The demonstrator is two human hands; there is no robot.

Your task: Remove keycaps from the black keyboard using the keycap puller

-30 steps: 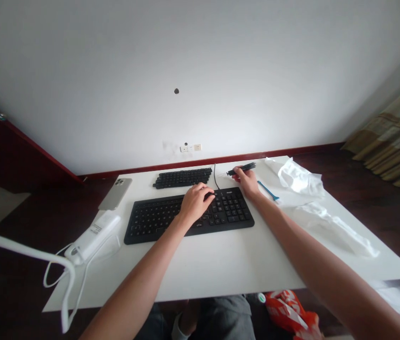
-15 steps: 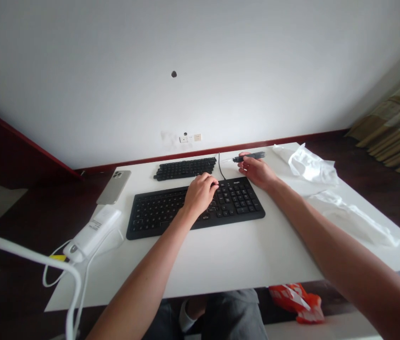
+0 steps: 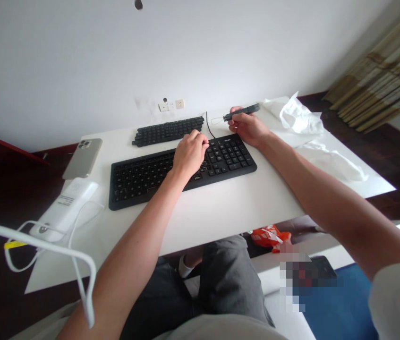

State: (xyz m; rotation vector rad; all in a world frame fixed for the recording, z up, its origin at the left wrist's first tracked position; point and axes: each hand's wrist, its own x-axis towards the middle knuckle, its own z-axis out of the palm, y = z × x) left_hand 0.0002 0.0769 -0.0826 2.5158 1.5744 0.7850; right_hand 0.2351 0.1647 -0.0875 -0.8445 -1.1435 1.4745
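A black keyboard (image 3: pixel 143 177) lies on the white table. My left hand (image 3: pixel 190 150) rests over its middle, fingers bent together near the top edge; whatever they may pinch is too small to make out. To the right, beyond the keyboard's top right corner, my right hand (image 3: pixel 248 127) holds a slim black tool (image 3: pixel 244 112) with a thin wire loop at its left end. Behind the keyboard lies a separate black key panel (image 3: pixel 167 131), and a black cable (image 3: pixel 208 123) runs back beside it.
A phone (image 3: pixel 83 158) and a white device with cables (image 3: pixel 65 208) lie at the left. Crumpled clear plastic (image 3: pixel 301 115) is at the right. A white curved tube (image 3: pixel 44 243) crosses the lower left. Below the table is an orange bag (image 3: pixel 268 237).
The camera view has tilted down and shifted right, so the table sits higher in the picture. Both hands keep nearly the same places at the keyboard, and the tool stays in my right hand.
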